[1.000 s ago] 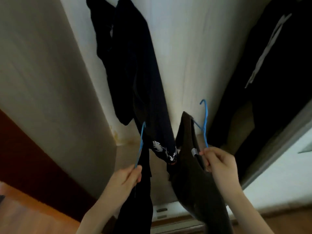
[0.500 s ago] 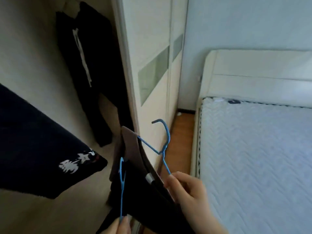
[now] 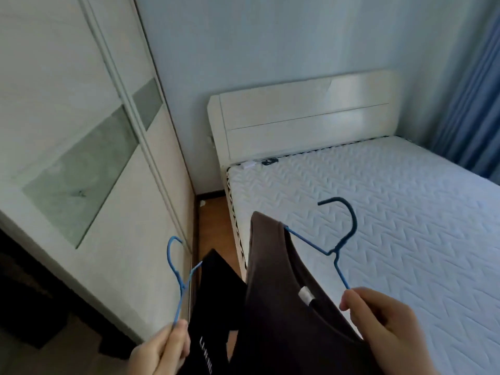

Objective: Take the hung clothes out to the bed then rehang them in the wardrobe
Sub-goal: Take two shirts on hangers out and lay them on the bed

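My left hand (image 3: 162, 350) pinches a light blue wire hanger (image 3: 177, 269) that carries a black garment (image 3: 211, 307) with white lettering. My right hand (image 3: 384, 328) grips a darker blue wire hanger (image 3: 338, 239) bearing a brown shirt (image 3: 278, 307) with a white neck label. Both garments hang low between my hands, in front of the near left corner of the bed (image 3: 378, 212). The bed has a bare white quilted mattress. The wardrobe (image 3: 81, 131) stands on the left, its dark opening at the lower left edge.
A white headboard (image 3: 303, 117) backs the bed against the pale wall. A narrow strip of wooden floor (image 3: 213, 220) runs between wardrobe and bed. Blue curtains (image 3: 470, 104) hang at the far right. A small dark item (image 3: 270, 161) lies at the mattress head.
The view has swung right, from the wardrobe interior to the bed. Both hangers with their garments have come out of the wardrobe with my hands and now hang near the bed.
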`<state>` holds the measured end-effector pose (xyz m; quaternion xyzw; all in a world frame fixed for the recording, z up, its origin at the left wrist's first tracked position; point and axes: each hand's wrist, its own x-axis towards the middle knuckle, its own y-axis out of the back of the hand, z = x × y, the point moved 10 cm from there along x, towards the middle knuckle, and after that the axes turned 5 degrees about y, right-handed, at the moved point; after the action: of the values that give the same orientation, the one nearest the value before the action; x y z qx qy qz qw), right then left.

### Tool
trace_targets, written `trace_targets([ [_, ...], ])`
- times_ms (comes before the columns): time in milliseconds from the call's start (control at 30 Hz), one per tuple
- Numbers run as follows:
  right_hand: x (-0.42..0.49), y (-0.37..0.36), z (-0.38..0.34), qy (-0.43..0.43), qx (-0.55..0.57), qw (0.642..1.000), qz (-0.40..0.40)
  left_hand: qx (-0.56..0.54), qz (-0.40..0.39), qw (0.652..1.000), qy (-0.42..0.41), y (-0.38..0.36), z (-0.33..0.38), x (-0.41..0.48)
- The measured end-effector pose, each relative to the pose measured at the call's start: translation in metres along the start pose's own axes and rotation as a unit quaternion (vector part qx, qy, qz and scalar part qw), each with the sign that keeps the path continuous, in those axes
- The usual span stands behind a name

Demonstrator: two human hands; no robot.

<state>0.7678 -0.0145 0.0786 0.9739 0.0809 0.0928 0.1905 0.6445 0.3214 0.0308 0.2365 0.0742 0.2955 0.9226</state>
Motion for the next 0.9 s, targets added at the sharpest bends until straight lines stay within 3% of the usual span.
trace_targets([
  [67, 0.034, 0.016, 0.011, 0.000, -0.022, 0.999, 0.034, -0.053, 0.002, 0.999, 0.006, -0.008, 0.018, 0.033],
  [167, 0.074, 0.032, 0.024, -0.012, -0.052, 0.996, 0.068, 0.016, -0.032, 0.998, -0.053, -0.030, 0.065, 0.091],
  [267, 0.094, 0.044, 0.040, -0.049, -0.066, 0.992, 0.094, 0.015, -0.044, 0.993, -0.110, -0.043, 0.101, 0.137],
  [467, 0.094, 0.074, 0.067, -0.111, -0.097, 0.977, 0.152, 0.101, -0.082, 0.975, -0.180, -0.072, 0.138, 0.213],
  [767, 0.063, 0.103, 0.077, -0.181, -0.113, 0.935, 0.283, 0.173, -0.186, 0.903, -0.347, -0.129, 0.189, 0.315],
  [900, 0.018, 0.098, 0.123, -0.289, -0.074, 0.902, 0.313, 0.164, -0.257, 0.853, -0.423, -0.154, 0.206, 0.356],
])
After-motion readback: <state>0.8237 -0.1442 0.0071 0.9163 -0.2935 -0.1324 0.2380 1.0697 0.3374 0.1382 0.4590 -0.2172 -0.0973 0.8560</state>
